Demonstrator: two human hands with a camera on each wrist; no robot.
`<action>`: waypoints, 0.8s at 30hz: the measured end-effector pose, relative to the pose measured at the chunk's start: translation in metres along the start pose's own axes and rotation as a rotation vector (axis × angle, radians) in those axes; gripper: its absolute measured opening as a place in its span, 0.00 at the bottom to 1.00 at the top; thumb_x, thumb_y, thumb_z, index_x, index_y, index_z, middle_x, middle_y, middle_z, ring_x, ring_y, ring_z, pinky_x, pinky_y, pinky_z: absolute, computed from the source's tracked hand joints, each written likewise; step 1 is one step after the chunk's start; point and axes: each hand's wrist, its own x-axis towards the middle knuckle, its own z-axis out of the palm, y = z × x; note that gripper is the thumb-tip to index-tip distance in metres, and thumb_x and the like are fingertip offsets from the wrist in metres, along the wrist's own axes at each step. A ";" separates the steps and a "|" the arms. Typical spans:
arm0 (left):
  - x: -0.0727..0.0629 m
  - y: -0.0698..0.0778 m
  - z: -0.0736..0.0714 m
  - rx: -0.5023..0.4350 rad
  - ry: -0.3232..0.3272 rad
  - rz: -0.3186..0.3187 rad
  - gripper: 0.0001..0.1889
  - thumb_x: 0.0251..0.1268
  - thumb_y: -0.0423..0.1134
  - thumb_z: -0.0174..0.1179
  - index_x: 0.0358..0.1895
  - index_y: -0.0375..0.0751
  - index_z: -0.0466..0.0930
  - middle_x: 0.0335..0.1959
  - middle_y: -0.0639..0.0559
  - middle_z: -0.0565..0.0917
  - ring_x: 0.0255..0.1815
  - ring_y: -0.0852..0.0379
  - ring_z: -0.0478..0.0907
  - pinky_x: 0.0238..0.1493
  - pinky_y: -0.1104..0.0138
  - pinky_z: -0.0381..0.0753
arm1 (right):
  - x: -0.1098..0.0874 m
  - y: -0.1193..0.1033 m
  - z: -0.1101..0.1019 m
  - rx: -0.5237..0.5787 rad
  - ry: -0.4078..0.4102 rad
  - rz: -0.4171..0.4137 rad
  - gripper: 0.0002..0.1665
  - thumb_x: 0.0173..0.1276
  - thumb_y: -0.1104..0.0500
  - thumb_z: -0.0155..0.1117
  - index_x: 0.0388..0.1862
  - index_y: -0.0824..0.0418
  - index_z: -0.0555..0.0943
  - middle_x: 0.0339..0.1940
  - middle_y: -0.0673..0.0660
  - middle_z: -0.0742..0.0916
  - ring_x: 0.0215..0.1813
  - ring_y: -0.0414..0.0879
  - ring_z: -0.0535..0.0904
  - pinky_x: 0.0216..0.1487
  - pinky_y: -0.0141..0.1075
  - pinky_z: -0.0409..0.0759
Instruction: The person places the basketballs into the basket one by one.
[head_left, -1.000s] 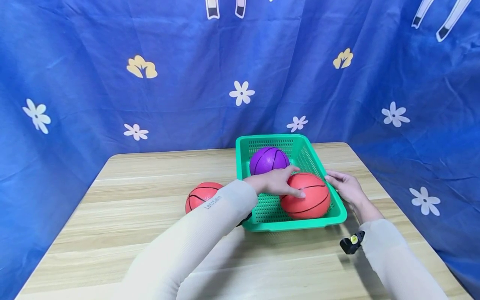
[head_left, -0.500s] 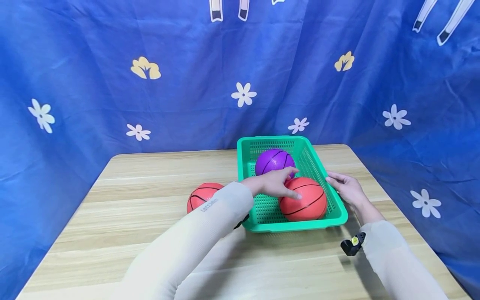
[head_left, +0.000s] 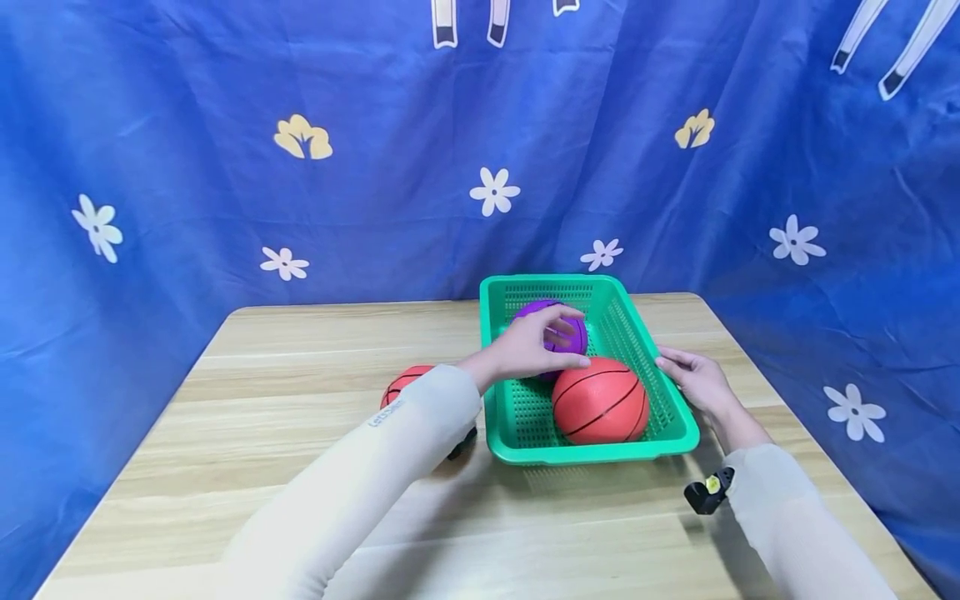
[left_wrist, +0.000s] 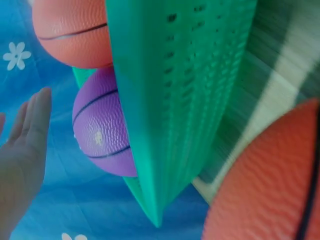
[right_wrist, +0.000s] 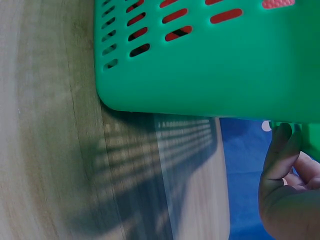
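Note:
A green perforated plastic basket (head_left: 585,455) holds a red-orange toy basketball (head_left: 602,406) at its near end and a purple toy basketball (head_left: 576,340) behind it. My left hand (head_left: 517,346) hovers over the basket's left rim with its fingers extended, partly covering the purple ball. In the left wrist view, this hand (left_wrist: 22,157) is apart from both balls, holding nothing. At the basket's right rim, my right hand (head_left: 697,382) grips the edge with thumb and fingers, seen also in the right wrist view as a hand (right_wrist: 285,195) at the rim.
Another red-orange toy basketball (head_left: 403,382) lies on the wooden table (head_left: 285,400) left of the basket, partly hidden by my left sleeve. A blue patterned curtain (head_left: 375,167) encloses the back and sides. A black wrist camera (head_left: 707,493) sits below my right hand.
My left hand has come off the red-orange basketball in the basket and moved up and left, its fingers now in front of the purple ball. The right hand stays at the rim.

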 end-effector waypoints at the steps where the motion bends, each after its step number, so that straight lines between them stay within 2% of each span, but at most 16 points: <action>1: -0.002 -0.001 -0.002 -0.023 0.028 0.005 0.34 0.54 0.47 0.70 0.65 0.45 0.69 0.56 0.43 0.77 0.52 0.52 0.77 0.47 0.65 0.79 | 0.000 0.000 0.000 -0.004 0.000 0.004 0.35 0.73 0.47 0.55 0.70 0.67 0.65 0.66 0.70 0.70 0.40 0.28 0.77 0.42 0.29 0.79; 6: -0.011 -0.006 -0.016 -0.084 0.181 0.032 0.29 0.53 0.47 0.71 0.59 0.45 0.74 0.53 0.45 0.79 0.50 0.56 0.77 0.48 0.65 0.79 | -0.002 0.000 0.000 -0.009 0.004 0.012 0.35 0.72 0.47 0.55 0.70 0.67 0.65 0.66 0.71 0.70 0.39 0.28 0.77 0.41 0.29 0.79; 12: -0.026 -0.017 -0.038 -0.081 0.329 0.046 0.26 0.54 0.46 0.70 0.57 0.47 0.75 0.47 0.52 0.82 0.47 0.58 0.78 0.44 0.63 0.80 | -0.002 0.000 0.000 0.010 -0.005 0.021 0.35 0.73 0.47 0.55 0.70 0.67 0.64 0.67 0.71 0.69 0.39 0.29 0.78 0.41 0.30 0.80; 18: -0.044 -0.035 -0.060 -0.102 0.396 0.062 0.26 0.55 0.42 0.70 0.57 0.45 0.75 0.48 0.51 0.81 0.47 0.54 0.79 0.48 0.59 0.78 | -0.002 0.000 0.000 0.035 -0.013 0.031 0.36 0.73 0.48 0.55 0.71 0.67 0.63 0.68 0.71 0.68 0.39 0.30 0.78 0.41 0.30 0.80; 24: -0.065 -0.055 -0.078 -0.049 0.445 0.064 0.27 0.54 0.40 0.71 0.59 0.45 0.74 0.50 0.48 0.81 0.49 0.54 0.78 0.51 0.54 0.75 | -0.001 0.000 0.000 0.065 -0.015 0.031 0.36 0.72 0.48 0.56 0.71 0.68 0.63 0.66 0.70 0.70 0.39 0.32 0.80 0.41 0.32 0.81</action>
